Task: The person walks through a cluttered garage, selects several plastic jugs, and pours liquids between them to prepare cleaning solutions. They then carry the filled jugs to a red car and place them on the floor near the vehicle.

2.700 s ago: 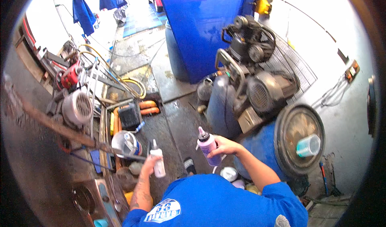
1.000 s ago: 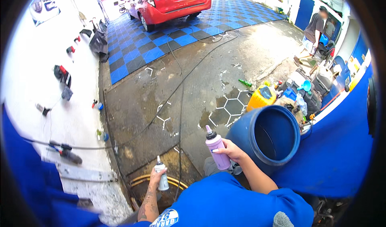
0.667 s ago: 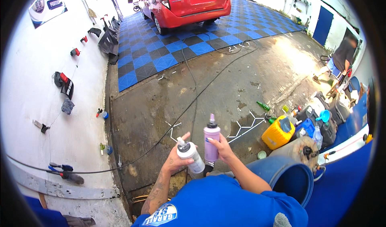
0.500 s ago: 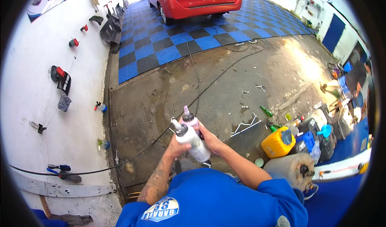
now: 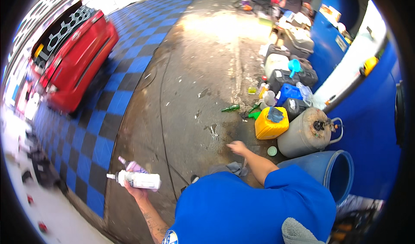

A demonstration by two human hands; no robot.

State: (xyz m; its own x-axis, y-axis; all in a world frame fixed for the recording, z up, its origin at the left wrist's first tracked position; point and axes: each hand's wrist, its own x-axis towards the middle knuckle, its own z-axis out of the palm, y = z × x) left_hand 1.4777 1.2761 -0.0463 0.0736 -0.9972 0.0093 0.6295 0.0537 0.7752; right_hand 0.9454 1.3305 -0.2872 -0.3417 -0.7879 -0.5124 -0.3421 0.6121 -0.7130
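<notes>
My left hand [image 5: 137,190] is closed around two squeeze bottles held side by side, out to the left over the concrete floor. One is a white squeeze bottle [image 5: 145,180] with a pale label and a narrow nozzle, tilted nearly flat. Behind it, partly hidden, is a pinkish squeeze bottle [image 5: 135,166], its nozzle also pointing up and left. My right hand [image 5: 237,147] is in front of me on the right, apart from the bottles. Its fingers look loosely curled together, with nothing showing in them. A yellow jerrycan [image 5: 271,125] stands nearest to it, beyond the fingers.
A grey drum [image 5: 304,134] and a blue barrel [image 5: 339,175] stand at right, with several canisters behind. Green bottles [image 5: 230,108] lie on the concrete. A black hose [image 5: 164,127] crosses the floor. A red car [image 5: 80,64] stands on checkered tiles; a person [image 5: 296,0] is far right.
My view has turned right. My right hand has let go of the bottles and moved away to the right. My left hand now holds both bottles, further left and tilted flatter.
</notes>
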